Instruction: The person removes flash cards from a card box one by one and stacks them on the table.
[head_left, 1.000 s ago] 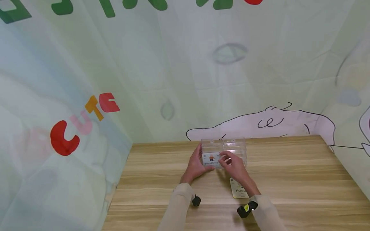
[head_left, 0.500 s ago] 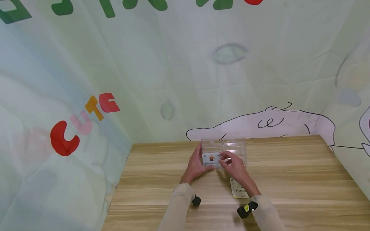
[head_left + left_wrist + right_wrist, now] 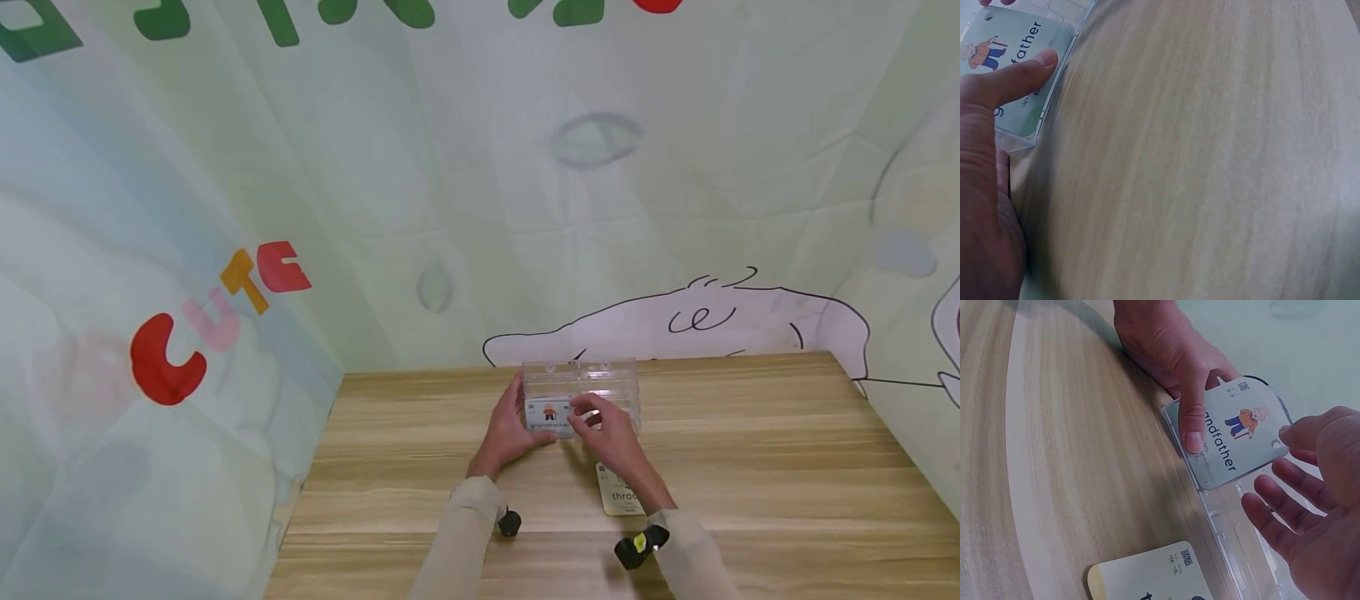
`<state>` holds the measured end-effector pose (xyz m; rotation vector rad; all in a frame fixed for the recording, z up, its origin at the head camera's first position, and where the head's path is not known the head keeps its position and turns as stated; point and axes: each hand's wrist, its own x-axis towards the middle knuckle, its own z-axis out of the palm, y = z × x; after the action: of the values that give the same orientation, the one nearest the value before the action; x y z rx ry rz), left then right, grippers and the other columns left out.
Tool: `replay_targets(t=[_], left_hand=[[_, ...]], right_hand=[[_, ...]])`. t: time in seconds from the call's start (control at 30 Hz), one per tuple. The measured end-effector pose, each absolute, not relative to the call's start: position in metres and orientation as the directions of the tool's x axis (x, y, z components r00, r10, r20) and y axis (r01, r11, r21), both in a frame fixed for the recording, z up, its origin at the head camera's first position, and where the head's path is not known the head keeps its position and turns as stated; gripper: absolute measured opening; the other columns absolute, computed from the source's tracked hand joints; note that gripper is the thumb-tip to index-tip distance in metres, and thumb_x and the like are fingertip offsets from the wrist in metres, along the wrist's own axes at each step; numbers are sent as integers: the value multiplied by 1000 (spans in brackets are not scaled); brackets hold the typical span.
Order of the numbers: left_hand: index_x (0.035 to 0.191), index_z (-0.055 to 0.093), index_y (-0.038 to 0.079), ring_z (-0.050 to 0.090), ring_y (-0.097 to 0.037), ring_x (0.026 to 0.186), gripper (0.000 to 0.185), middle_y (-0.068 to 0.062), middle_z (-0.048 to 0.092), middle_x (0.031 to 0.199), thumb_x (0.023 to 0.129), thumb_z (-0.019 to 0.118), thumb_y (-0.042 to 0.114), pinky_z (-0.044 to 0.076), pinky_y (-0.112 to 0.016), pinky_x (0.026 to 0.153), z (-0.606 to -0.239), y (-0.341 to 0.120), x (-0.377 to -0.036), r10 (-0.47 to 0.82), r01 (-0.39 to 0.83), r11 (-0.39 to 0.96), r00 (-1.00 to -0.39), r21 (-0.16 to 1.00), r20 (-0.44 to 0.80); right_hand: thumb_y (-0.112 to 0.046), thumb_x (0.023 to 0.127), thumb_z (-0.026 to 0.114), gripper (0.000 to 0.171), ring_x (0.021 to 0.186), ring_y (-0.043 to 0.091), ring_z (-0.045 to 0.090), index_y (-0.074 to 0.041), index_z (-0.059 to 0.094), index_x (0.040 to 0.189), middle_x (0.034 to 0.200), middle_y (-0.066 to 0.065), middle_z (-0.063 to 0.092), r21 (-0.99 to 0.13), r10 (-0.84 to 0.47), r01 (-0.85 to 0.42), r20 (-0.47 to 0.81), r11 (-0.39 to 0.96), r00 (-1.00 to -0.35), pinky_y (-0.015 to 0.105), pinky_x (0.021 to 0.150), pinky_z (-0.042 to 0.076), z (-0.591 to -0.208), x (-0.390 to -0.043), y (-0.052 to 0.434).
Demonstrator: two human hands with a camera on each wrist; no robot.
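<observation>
A clear plastic card holder (image 3: 609, 385) with several compartments stands near the back of the table. The "grandfather" flashcard (image 3: 1244, 440), with a small figure and a corner hole, sits at its front left compartment. My left hand (image 3: 506, 435) grips the holder's left side, its thumb (image 3: 1019, 81) pressed across the card's lower edge. At the holed upper right corner, the thumb and index finger of my right hand (image 3: 609, 432) pinch the card. The other right fingers spread loosely over the holder's right half.
A second flashcard (image 3: 618, 496), yellow-edged and reading "throa…", lies on the wooden table (image 3: 765, 467) under the right forearm, which hides part of it. A printed fabric backdrop (image 3: 465, 208) rises behind the table's back edge and along the left.
The grandfather card has shifted very slightly downward at the front left compartment, and the right fingertips moved a touch with it. The left hand and the holder stay where they were.
</observation>
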<state>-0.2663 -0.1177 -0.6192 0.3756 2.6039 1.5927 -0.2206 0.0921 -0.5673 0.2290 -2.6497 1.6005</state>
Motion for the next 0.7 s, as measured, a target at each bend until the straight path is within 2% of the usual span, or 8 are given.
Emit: replay_targets(t=[0.5, 0.7], left_hand=[[167, 13, 15, 40, -28, 148, 127, -12, 34, 164, 72, 98, 25, 36, -37, 121, -621, -119, -267, 246, 200, 439, -964, 876, 97], [167, 14, 14, 40, -27, 147, 128, -13, 35, 164, 72, 98, 25, 37, -36, 120, -620, -119, -266, 249, 209, 436, -963, 876, 106]], right_hand=[[-12, 98, 74, 11, 99, 28, 69, -7, 71, 107, 107, 9, 72, -916, -26, -151, 152, 372, -988, 46, 89, 62, -574, -219, 88], [-7, 96, 75, 10, 96, 26, 70, -4, 71, 103, 101, 11, 72, -941, 12, -164, 175, 295, -984, 45, 89, 62, -580, -220, 84]])
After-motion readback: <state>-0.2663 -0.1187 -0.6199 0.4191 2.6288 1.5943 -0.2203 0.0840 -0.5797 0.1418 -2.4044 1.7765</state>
